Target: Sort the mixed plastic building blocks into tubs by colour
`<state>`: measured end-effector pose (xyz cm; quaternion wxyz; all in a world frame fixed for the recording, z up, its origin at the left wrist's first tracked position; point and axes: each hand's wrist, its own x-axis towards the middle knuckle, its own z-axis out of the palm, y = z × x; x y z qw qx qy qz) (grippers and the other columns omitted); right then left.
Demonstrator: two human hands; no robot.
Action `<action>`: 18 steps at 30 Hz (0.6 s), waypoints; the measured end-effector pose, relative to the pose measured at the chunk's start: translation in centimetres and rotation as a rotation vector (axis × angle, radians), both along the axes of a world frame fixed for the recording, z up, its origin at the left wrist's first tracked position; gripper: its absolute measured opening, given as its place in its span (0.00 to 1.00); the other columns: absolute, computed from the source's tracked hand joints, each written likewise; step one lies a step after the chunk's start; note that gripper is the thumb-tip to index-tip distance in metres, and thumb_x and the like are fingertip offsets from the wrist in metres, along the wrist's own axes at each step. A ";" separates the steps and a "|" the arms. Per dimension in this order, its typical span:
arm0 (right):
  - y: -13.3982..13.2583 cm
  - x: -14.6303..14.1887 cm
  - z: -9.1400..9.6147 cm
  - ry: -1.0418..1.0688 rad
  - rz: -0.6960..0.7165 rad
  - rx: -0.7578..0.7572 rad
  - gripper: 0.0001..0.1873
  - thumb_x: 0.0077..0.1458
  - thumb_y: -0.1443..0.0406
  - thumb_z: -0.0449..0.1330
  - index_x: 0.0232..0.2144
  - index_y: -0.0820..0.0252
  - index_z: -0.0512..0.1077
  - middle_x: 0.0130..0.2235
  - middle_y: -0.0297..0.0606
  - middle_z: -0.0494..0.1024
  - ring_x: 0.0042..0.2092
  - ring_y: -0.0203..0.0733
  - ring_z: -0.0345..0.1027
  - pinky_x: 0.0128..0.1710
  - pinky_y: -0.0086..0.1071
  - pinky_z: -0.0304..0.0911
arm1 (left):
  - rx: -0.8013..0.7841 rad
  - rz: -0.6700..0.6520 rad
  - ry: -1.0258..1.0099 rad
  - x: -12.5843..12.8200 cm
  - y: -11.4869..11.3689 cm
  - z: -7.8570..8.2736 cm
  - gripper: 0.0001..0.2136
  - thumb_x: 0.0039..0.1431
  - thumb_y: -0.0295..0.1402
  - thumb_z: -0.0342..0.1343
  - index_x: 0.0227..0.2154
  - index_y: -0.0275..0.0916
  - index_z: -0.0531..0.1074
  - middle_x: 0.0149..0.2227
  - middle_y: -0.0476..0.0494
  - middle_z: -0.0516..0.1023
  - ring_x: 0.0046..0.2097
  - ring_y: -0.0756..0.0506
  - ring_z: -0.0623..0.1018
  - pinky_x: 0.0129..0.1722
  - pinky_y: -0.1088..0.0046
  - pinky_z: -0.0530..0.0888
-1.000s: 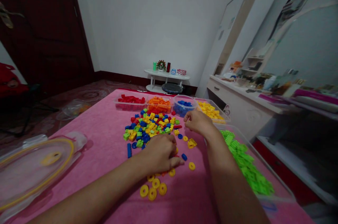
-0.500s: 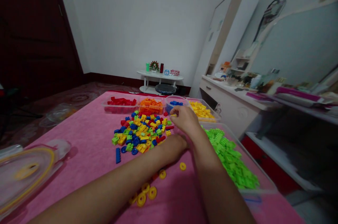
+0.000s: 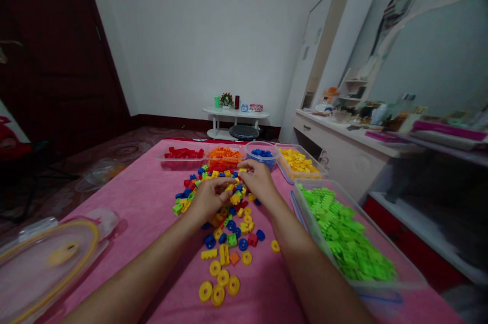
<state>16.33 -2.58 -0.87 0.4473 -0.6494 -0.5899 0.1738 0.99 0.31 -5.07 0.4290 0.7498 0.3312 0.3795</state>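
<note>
A mixed pile of toy building bricks (image 3: 187, 193) in red, blue, yellow and green lies on the pink cloth. My left hand (image 3: 208, 198) reaches over the pile's middle, its thumb and fingers apart. Yellow bricks show close to its fingertips; I see none firmly gripped. My right hand (image 3: 259, 181) is at the pile's far right side, thumb and fingers closed around a small yellow brick (image 3: 242, 170). Nearer me, loose bricks and yellow wheels (image 3: 223, 277) are spread on the cloth. Both hands hide part of the pile.
Behind the pile stand tubs of red bricks (image 3: 182, 162), orange bricks (image 3: 224, 157) and blue bricks (image 3: 262, 153). Yellow bricks (image 3: 299, 162) fill another tub, and a large box of green bricks (image 3: 348, 235) is at right. A clear lid (image 3: 89, 242) lies at left.
My left hand has moved forward and left onto the pile, from low beside my right forearm. Bricks now spread nearer me. My right hand has drawn back from the blue tub.
</note>
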 end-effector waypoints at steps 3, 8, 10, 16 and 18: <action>0.3 -1.3 -0.8 0.376 0.085 -0.103 0.12 0.47 0.65 0.55 0.37 0.62 0.70 0.26 0.31 0.72 0.23 0.32 0.67 0.23 0.26 0.64 | -0.321 0.069 -0.211 -0.8 1.3 -0.4 0.20 0.47 0.32 0.59 0.45 0.33 0.71 0.24 0.50 0.73 0.24 0.52 0.73 0.28 0.73 0.75; 0.6 -1.1 -2.0 0.424 0.088 -0.126 0.14 0.41 0.58 0.62 0.28 0.62 0.70 0.19 0.26 0.65 0.15 0.27 0.54 0.14 0.23 0.53 | -0.385 0.152 -0.282 -1.8 2.1 0.1 0.18 0.46 0.29 0.59 0.43 0.34 0.71 0.25 0.50 0.73 0.22 0.53 0.71 0.20 0.78 0.71; 0.6 -0.2 -1.9 0.389 0.062 -0.140 0.12 0.42 0.60 0.61 0.27 0.63 0.70 0.17 0.26 0.64 0.14 0.27 0.53 0.13 0.23 0.50 | -0.391 0.231 -0.350 -2.4 2.6 0.5 0.15 0.48 0.27 0.55 0.42 0.35 0.70 0.26 0.49 0.73 0.22 0.53 0.71 0.19 0.79 0.71; -0.3 1.3 -0.8 -0.075 0.288 -0.336 0.14 0.38 0.72 0.58 0.32 0.62 0.75 0.22 0.30 0.69 0.22 0.31 0.61 0.21 0.24 0.55 | -0.671 0.303 -0.619 -4.6 4.6 1.5 0.08 0.54 0.29 0.48 0.35 0.34 0.69 0.24 0.48 0.72 0.19 0.55 0.70 0.16 0.84 0.66; -0.8 0.6 -0.7 -0.338 0.380 -0.406 0.16 0.35 0.71 0.63 0.33 0.59 0.76 0.29 0.33 0.74 0.29 0.34 0.66 0.26 0.25 0.57 | -0.761 0.293 -0.616 -5.0 4.9 1.4 0.06 0.54 0.29 0.50 0.33 0.33 0.69 0.22 0.48 0.71 0.18 0.56 0.69 0.15 0.86 0.65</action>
